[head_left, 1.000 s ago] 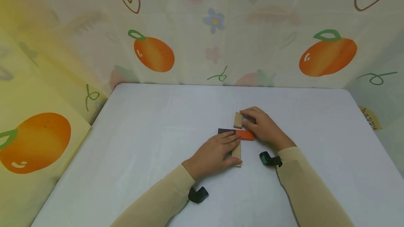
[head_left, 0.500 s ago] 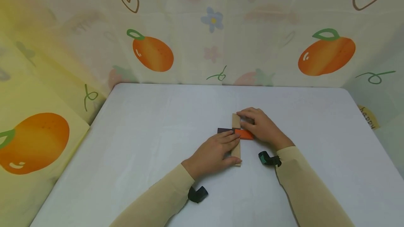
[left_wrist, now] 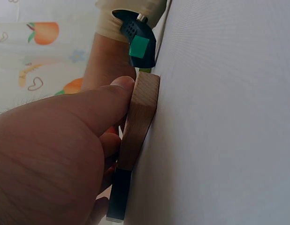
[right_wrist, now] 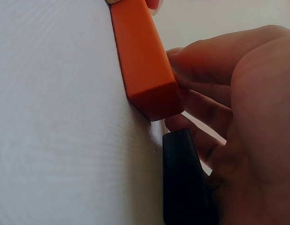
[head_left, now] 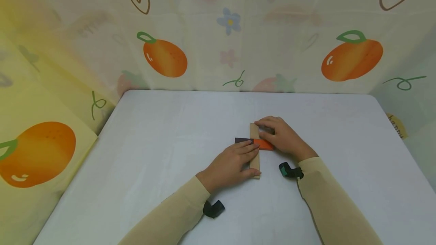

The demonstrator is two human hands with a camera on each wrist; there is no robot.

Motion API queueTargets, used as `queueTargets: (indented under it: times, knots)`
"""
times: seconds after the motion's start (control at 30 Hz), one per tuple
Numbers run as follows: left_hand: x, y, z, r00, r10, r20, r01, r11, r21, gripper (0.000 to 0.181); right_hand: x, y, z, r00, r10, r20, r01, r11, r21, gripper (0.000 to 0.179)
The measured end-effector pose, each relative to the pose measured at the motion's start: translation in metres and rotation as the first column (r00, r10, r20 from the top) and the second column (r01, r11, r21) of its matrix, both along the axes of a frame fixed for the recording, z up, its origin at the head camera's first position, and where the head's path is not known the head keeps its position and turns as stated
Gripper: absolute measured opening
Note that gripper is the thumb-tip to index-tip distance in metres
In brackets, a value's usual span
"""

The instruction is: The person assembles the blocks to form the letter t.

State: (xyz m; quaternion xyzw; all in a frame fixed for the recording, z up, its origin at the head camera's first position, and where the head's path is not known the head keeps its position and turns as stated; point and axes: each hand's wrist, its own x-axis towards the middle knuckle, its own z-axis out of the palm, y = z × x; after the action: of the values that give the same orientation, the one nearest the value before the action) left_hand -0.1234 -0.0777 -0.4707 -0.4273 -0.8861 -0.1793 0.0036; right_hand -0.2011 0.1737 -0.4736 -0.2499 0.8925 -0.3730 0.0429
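Left hand [head_left: 230,167] spread over near block [head_left: 254,163], six o'clock; right hand [head_left: 283,136] against far block [head_left: 254,131], twelve, can't tell if pinching; best nudge gently, orange block [head_left: 266,144] undisturbed at three.

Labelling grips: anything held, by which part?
No sure hold: left hand rests on near wood block, thumb at near end; right hand touches right side of far wood block.

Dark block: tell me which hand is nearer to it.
Left. The left hand lies partly over the dark block; the right hand is off to its right, beside the far wood block.
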Motion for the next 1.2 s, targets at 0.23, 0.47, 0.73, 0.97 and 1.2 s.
queueTargets:
  times: [0.23, 0.47, 0.73, 0.97, 1.2]
  knots:
    - [0.001, 0.0, 0.002, 1.0, 0.001, -0.004, -0.001, 1.0, -0.006, 0.071, 0.0, -0.002, 0.001, 1.0, -0.008, 0.006, 0.008, 1.0, 0.011, 0.042]
    - [0.001, 0.0, 0.003, 1.0, 0.009, 0.009, -0.009, 1.0, -0.014, 0.072, 0.002, -0.002, 0.002, 1.0, -0.017, 0.02, 0.017, 1.0, 0.004, 0.043]
    - [0.001, 0.0, 0.004, 1.0, 0.008, 0.018, -0.008, 1.0, -0.003, 0.071, 0.001, 0.0, -0.001, 0.998, -0.064, 0.025, 0.066, 0.993, -0.095, 0.042]
    - [0.002, 0.001, 0.004, 0.999, 0.019, 0.026, -0.019, 1.0, -0.008, 0.072, 0.003, 0.004, 0.007, 0.986, -0.129, 0.11, 0.149, 0.968, -0.204, 0.048]
    - [0.002, 0.001, 0.003, 1.0, 0.02, 0.016, -0.02, 1.0, -0.009, 0.072, 0.006, 0.012, 0.021, 0.981, -0.106, 0.163, 0.159, 0.921, -0.355, 0.052]
